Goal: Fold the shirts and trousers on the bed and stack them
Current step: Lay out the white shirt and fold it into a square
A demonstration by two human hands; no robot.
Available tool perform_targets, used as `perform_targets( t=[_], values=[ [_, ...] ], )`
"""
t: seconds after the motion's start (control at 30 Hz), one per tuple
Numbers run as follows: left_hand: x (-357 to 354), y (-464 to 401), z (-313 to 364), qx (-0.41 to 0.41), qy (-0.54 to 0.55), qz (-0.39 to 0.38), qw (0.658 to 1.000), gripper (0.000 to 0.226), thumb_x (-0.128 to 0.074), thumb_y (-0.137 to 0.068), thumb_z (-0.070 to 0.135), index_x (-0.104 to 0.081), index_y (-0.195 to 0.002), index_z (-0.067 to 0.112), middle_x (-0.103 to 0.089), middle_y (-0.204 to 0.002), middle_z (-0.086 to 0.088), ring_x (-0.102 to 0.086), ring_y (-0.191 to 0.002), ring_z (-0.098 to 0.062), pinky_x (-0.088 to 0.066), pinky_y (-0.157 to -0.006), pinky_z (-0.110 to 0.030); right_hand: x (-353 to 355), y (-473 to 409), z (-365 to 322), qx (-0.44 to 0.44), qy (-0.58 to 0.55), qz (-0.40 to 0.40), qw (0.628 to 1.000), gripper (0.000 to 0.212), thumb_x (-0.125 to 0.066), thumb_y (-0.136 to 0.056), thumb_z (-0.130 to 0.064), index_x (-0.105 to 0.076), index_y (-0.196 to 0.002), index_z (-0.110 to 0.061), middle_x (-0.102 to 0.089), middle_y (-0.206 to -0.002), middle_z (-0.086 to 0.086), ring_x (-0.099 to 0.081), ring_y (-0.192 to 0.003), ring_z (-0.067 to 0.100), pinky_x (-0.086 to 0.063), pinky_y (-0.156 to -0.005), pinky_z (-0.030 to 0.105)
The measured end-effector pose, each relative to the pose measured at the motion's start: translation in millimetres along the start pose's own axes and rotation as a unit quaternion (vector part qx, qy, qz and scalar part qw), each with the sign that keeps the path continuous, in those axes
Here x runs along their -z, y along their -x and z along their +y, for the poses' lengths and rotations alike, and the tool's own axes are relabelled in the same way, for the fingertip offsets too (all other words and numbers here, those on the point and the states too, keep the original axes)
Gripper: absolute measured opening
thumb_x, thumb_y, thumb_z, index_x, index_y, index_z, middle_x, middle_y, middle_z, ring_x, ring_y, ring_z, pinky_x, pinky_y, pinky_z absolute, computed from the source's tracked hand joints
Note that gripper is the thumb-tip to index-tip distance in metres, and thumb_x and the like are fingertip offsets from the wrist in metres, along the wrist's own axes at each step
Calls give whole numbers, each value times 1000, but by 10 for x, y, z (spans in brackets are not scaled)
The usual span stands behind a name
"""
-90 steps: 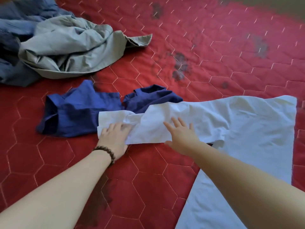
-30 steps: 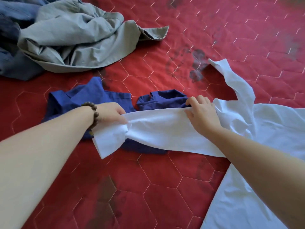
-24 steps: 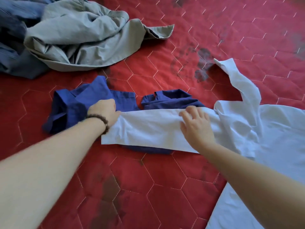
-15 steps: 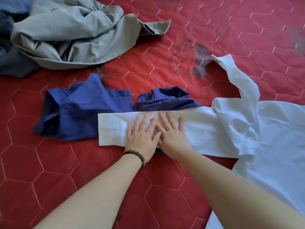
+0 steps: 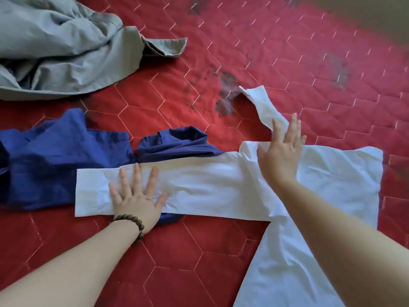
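The white shirt (image 5: 309, 196) lies spread on the red bed (image 5: 287, 52), its body at the right and one long sleeve (image 5: 188, 187) stretched flat to the left, where its end lies over a blue garment (image 5: 55, 165). The left hand (image 5: 137, 196), with a bead bracelet (image 5: 130, 222) on the wrist, presses flat on this sleeve with fingers straight and spread; it grips nothing. The right hand (image 5: 281, 156) is also open, its fingers straight, and it rests on the shoulder part of the shirt, touching the base of the other sleeve (image 5: 263, 107), which lies crooked toward the far side of the bed. I judge that the task is only at its beginning: the white shirt is being smoothed and no fold of its body is made yet. The blue garment is crumpled, and a grey garment (image 5: 66, 45) lies in a heap at the far left. No folded stack is visible anywhere in view, so nearly all folding and stacking is left.
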State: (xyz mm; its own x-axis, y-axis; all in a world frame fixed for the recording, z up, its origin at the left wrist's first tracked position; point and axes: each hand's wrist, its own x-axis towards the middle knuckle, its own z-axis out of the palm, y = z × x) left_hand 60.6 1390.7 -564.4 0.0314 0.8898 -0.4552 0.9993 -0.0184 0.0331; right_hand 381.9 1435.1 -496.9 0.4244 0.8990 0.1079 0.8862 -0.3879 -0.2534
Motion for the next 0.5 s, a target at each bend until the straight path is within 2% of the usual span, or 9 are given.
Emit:
perform_targets(
  t=[0.07,0.13,0.2,0.23,0.27,0.3,0.37,0.43,0.5],
  values=[
    [21,-21,-2,1,-11,-18,1000,69,2,-85,69,46,-129,40,50,-141,-1,35,-137,-37,13,-111,-61,57,-275,172,-145,-55,-47,987,85,-64,-87,-27,-11,-154,-24,-4,-161,12,-15,-146,29,-16,-117,43],
    [44,-19,-7,1,-18,-29,999,68,4,-85,69,48,-128,40,53,-139,-1,38,-136,-37,15,-111,-61,57,-445,259,-204,-148,-96,963,88,-67,-87,-29,-10,-154,-26,-36,-146,5,-43,-127,23,-38,-101,36],
    [55,-9,1,1,-14,-32,999,67,3,-86,68,47,-129,40,52,-140,-1,39,-136,-36,17,-110,-59,47,-500,244,-183,-154,-118,964,55,-62,-88,-21,-44,-140,-20,-58,-113,2,-56,-98,23,-41,-75,29],
    [54,-6,3,1,-12,-30,999,67,2,-87,68,46,-130,40,51,-142,-1,39,-136,-36,17,-110,-59,32,-518,210,-172,-148,-113,967,32,-59,-88,-18,-60,-120,-14,-63,-97,4,-58,-90,26,-39,-69,28],
    [57,-6,3,1,-10,-29,1000,67,2,-87,68,45,-130,40,50,-142,-1,39,-136,-36,17,-110,-59,18,-507,160,-164,-164,-108,967,17,-58,-88,-17,-66,-101,-11,-61,-83,5,-59,-82,27,-38,-65,28],
    [59,-8,-2,1,-9,-31,999,67,1,-88,67,45,-131,40,50,-142,-1,39,-136,-35,17,-111,-59,31,-470,79,-150,-209,-110,960,14,-58,-89,-18,-66,-90,-7,-56,-74,5,-55,-73,24,-37,-62,28],
    [55,-18,-18,0,-8,-35,999,67,2,-88,67,45,-131,39,53,-139,0,40,-135,-35,16,-111,-59,120,-341,-130,-104,-314,-136,934,26,-59,-92,-22,-58,-82,2,-43,-71,8,-41,-66,19,-33,-57,29],
    [58,-21,-29,-3,-8,-41,999,68,3,-87,68,46,-131,39,56,-136,0,40,-135,-36,16,-111,-59,253,-168,-348,-51,-403,-196,893,38,-60,-93,-27,-51,-84,8,-40,-76,6,-36,-69,19,-31,-61,33],
    [67,-2,-35,-13,-5,-38,999,69,2,-86,69,44,-132,39,52,-140,0,38,-136,-35,14,-112,-59,351,36,-525,-5,-422,-283,861,40,-60,-91,-34,-56,-90,6,-46,-79,9,-42,-71,18,-35,-64,35]
  ],
)
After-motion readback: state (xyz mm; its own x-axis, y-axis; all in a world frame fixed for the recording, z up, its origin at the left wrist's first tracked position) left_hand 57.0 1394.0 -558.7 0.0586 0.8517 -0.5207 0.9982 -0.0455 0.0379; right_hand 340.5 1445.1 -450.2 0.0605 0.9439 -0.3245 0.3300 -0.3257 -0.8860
